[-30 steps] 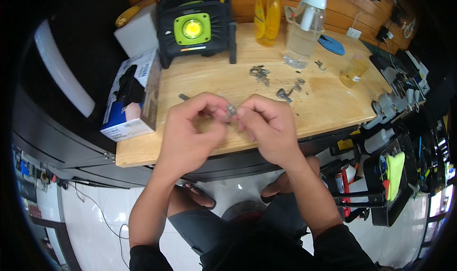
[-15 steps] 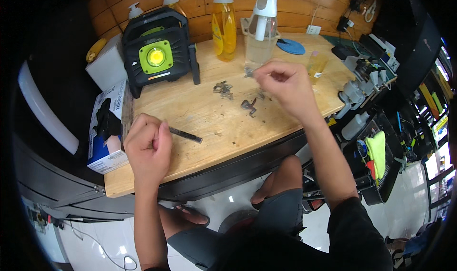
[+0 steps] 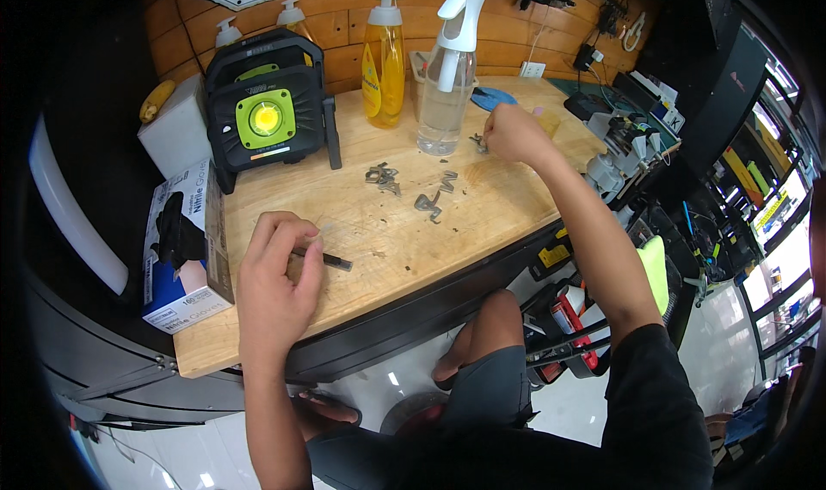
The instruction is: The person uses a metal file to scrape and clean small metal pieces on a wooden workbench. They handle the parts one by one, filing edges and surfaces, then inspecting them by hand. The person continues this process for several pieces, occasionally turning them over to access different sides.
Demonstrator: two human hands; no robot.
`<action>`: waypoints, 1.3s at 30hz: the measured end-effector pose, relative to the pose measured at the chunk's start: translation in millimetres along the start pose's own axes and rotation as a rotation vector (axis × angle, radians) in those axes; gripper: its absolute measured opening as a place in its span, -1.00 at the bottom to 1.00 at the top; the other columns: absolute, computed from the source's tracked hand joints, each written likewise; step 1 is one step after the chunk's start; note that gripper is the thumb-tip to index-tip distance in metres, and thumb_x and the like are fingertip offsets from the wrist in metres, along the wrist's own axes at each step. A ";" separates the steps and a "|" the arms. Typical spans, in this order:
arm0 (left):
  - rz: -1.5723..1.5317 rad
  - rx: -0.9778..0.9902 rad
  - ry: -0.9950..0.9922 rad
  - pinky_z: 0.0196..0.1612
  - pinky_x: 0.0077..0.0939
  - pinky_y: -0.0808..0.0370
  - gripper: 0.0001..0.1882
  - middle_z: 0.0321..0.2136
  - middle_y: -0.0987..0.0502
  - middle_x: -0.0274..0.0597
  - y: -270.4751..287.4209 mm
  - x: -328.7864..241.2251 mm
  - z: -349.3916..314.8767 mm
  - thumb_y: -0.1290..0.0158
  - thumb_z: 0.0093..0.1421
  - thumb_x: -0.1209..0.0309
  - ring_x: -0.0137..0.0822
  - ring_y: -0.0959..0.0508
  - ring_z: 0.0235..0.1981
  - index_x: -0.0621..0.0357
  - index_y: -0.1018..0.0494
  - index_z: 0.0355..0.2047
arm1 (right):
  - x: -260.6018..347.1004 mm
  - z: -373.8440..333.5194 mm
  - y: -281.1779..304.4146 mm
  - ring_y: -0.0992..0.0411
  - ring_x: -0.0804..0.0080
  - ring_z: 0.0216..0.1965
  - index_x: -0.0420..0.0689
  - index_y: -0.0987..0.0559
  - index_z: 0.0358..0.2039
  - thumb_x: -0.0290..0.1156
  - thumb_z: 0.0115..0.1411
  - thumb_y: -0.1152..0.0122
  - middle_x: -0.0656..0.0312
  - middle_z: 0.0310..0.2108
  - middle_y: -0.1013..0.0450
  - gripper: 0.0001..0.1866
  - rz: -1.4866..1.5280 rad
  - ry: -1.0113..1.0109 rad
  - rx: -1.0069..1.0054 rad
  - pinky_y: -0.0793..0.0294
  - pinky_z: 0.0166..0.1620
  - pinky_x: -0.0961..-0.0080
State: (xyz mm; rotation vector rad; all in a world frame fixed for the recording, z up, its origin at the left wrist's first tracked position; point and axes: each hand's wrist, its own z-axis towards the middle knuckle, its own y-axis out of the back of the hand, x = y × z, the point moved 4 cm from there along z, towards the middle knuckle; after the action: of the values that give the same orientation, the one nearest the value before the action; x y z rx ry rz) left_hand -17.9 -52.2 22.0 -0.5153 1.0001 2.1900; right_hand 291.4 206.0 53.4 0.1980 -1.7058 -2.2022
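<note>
My left hand (image 3: 280,271) is over the near left part of the wooden bench top (image 3: 344,296). Its fingers are curled loosely, with a gap between thumb and forefinger. Behind the thumb lies a dark flat bar (image 3: 335,262), its left end hidden by the hand. My right hand (image 3: 514,135) reaches to the far right with its fingers closed. At its fingertips shows a small grey metal piece (image 3: 479,143), seemingly pinched; the grip itself is mostly hidden. Thin bent metal pieces lie in one cluster (image 3: 382,178) and a second group (image 3: 428,204) between my hands.
A lit work lamp (image 3: 267,116) and a glove box (image 3: 185,249) stand at left. Behind the pieces are a bottle of yellow liquid (image 3: 383,73) and a clear spray bottle (image 3: 446,98). A blue round pad (image 3: 492,99) lies farther back. Grey clamp-like tools (image 3: 615,167) line the right edge.
My right hand has moved right, away from the metal pieces, with the small piece at its fingertips. My left hand has loosened from a tighter curl. The whole view has shifted slightly.
</note>
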 end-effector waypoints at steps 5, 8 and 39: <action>0.071 -0.067 -0.031 -0.11 -0.34 -0.53 -0.76 -0.16 -0.57 -0.03 3.4 -1.2 -1.9 -0.17 0.27 0.59 -0.14 -0.60 -0.20 0.28 -0.55 -0.05 | 25.0 -18.4 18.9 -0.65 -0.22 -0.11 -0.33 -0.75 -0.23 -0.51 0.18 -0.27 -0.25 -0.22 -0.66 -0.79 -0.186 0.031 -0.113 -0.62 0.00 -0.05; 0.087 -0.066 -0.010 -0.09 -0.33 -0.53 -0.75 -0.14 -0.57 -0.03 3.6 -0.1 -2.1 -0.18 0.26 0.60 -0.14 -0.59 -0.21 0.28 -0.55 -0.04 | 45.8 -34.6 18.6 -0.65 -0.20 -0.10 -0.29 -0.76 -0.17 -0.51 0.18 -0.27 -0.21 -0.21 -0.67 -0.76 0.067 0.160 0.080 -0.61 0.04 -0.01; -0.173 0.094 0.116 -0.08 -0.47 -0.54 -0.59 -0.15 -0.66 -0.23 -6.3 6.6 50.1 -0.23 0.36 0.46 -0.41 -0.62 -0.13 0.20 -0.55 0.21 | 154.4 -24.4 -1.8 -0.44 0.73 -0.38 -0.27 -0.70 -0.09 -0.48 0.40 -0.28 0.41 -0.38 -0.56 -0.83 1.148 0.525 0.306 -0.45 -0.31 0.64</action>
State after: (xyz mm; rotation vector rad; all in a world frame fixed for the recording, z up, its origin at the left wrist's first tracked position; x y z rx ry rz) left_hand -21.8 -7.6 46.4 -0.6653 1.0721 1.9698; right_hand 155.2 129.6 60.7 -0.1152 -1.3073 -0.9455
